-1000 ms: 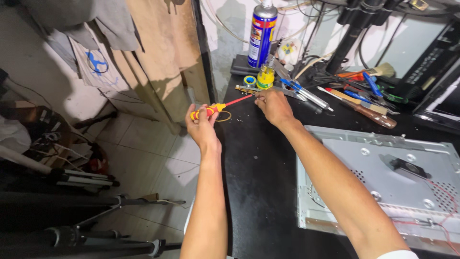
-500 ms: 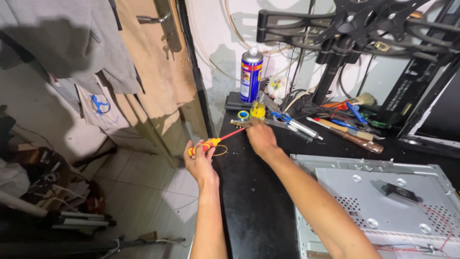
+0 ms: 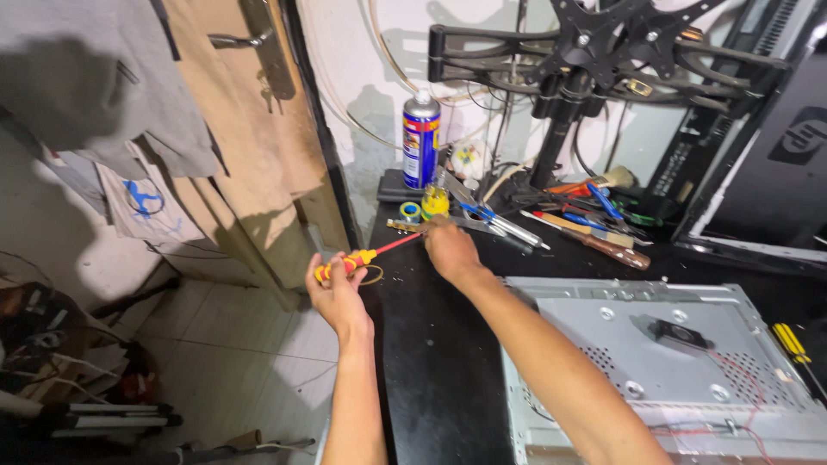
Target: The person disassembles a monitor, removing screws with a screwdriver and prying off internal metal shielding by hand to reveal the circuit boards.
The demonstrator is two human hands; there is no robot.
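Note:
My left hand grips the orange and yellow handle of a screwdriver at the left edge of the black table. Its red shaft points right toward my right hand, whose fingers pinch at the shaft's tip. Whether something small sits between those fingertips is hidden. A thin ring lies on the table just below the handle. A small yellow bottle and a roll of tape stand right behind my right hand.
A grey metal panel with screw holes fills the table's right side. A spray can stands at the back. Pliers, brushes and screwdrivers lie behind; a black mount bracket rises above. A door and tiled floor are left.
The view has tilted up and drawn back, so more of the wall and mount bracket shows. Both hands keep the same hold on the screwdriver.

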